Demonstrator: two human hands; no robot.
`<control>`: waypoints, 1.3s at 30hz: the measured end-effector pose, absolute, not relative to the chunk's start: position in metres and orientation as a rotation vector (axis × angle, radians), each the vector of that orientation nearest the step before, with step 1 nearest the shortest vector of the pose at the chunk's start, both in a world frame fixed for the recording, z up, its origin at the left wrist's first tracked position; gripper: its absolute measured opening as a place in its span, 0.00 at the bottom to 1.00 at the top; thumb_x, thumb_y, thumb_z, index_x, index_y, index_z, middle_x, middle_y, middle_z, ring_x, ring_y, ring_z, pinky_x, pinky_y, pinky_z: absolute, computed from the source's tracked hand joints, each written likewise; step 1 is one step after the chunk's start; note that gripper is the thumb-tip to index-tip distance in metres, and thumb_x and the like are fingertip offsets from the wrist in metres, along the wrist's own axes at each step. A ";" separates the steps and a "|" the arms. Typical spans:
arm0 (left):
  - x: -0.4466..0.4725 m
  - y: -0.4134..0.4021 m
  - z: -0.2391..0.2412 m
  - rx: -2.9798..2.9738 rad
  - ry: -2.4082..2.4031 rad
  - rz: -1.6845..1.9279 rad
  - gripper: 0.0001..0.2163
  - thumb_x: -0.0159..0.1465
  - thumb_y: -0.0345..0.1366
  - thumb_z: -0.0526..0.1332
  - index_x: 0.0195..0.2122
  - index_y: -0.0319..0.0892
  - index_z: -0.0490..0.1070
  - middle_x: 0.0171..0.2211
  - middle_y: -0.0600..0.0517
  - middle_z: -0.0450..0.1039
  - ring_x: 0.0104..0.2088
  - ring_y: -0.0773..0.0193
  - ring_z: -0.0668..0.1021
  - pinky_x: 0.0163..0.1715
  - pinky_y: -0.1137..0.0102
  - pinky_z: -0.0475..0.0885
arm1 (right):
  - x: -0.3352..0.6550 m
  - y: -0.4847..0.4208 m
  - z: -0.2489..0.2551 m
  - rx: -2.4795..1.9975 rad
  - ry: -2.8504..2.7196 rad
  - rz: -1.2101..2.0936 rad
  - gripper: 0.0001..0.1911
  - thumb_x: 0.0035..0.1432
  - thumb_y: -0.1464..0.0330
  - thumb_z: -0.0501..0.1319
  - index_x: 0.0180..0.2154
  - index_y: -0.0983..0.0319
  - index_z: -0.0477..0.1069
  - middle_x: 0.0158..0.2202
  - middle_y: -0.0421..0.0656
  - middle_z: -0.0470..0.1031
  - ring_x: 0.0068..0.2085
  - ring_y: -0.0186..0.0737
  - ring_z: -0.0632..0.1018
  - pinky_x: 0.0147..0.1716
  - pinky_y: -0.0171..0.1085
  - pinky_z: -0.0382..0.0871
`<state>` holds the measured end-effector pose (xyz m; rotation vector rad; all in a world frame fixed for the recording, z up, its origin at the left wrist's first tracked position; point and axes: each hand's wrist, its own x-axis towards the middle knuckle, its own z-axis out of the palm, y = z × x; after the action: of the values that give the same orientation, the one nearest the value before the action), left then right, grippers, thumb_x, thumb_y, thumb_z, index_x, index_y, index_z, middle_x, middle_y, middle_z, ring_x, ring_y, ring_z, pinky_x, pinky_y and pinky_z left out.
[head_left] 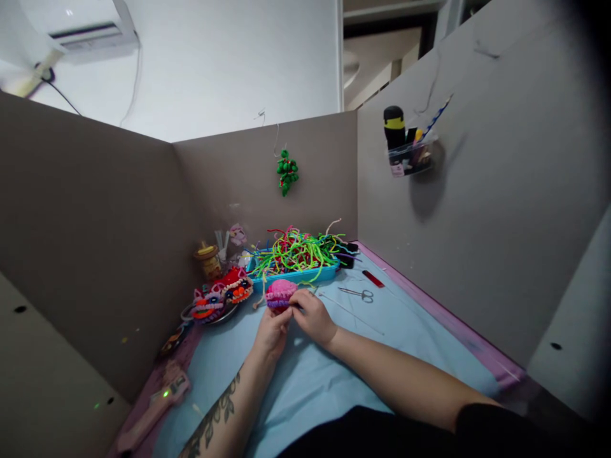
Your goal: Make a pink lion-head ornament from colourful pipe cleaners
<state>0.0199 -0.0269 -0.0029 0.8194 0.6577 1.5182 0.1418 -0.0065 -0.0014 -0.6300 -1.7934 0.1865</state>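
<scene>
A small rounded craft piece [280, 290], pink on top with a bumpy purple band below, is held up in front of the blue tray. It looks made of fuzzy pipe cleaners. My left hand [273, 329] grips it from below, fingers closed around its underside. At its lower right edge, the fingers of my right hand [312, 313] are pinched together and touch it. What lies between those fingertips is too small to make out. A pale pipe cleaner [262, 292] stands up just left of the piece.
A blue tray [305, 275] heaped with pipe cleaners [303, 251] is behind my hands. Scissors [358, 294], a thin rod [356, 313] and a red tool [373, 278] lie right. Colourful fuzzy pieces [210, 304] and a pink glue gun [157, 407] are left. Grey panels enclose the table.
</scene>
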 end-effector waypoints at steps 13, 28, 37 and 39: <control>0.015 -0.023 0.000 0.606 0.609 1.522 0.08 0.54 0.32 0.67 0.35 0.38 0.74 0.32 0.51 0.76 0.30 0.70 0.77 0.32 0.76 0.72 | 0.147 -0.003 0.002 -0.669 -1.685 0.244 0.05 0.54 0.75 0.58 0.32 0.60 0.70 0.30 0.42 0.70 0.35 0.39 0.72 0.36 0.38 0.69; 0.016 -0.025 0.002 0.799 0.600 1.494 0.16 0.47 0.30 0.70 0.39 0.40 0.73 0.38 0.50 0.77 0.39 0.63 0.78 0.44 0.70 0.70 | 0.145 -0.006 0.003 -0.714 -1.734 0.275 0.05 0.53 0.75 0.56 0.32 0.61 0.68 0.29 0.41 0.68 0.32 0.37 0.71 0.32 0.35 0.67; 0.014 -0.019 -0.001 0.654 0.691 1.617 0.11 0.48 0.27 0.69 0.32 0.39 0.74 0.31 0.52 0.77 0.33 0.66 0.78 0.40 0.72 0.73 | 0.152 -0.007 0.007 -0.672 -1.692 0.140 0.05 0.53 0.75 0.56 0.30 0.60 0.67 0.27 0.41 0.68 0.32 0.38 0.71 0.33 0.36 0.67; 0.015 -0.022 0.002 0.642 0.681 1.598 0.10 0.48 0.27 0.68 0.33 0.39 0.74 0.32 0.52 0.77 0.33 0.66 0.78 0.40 0.73 0.73 | 0.152 -0.005 0.006 -0.703 -1.683 0.179 0.05 0.52 0.76 0.56 0.29 0.60 0.67 0.27 0.41 0.68 0.31 0.37 0.71 0.32 0.35 0.66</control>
<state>0.0148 -0.0217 0.0015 0.6424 0.6815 1.5984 0.1515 -0.0047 0.0057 -0.7035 -1.6833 0.1786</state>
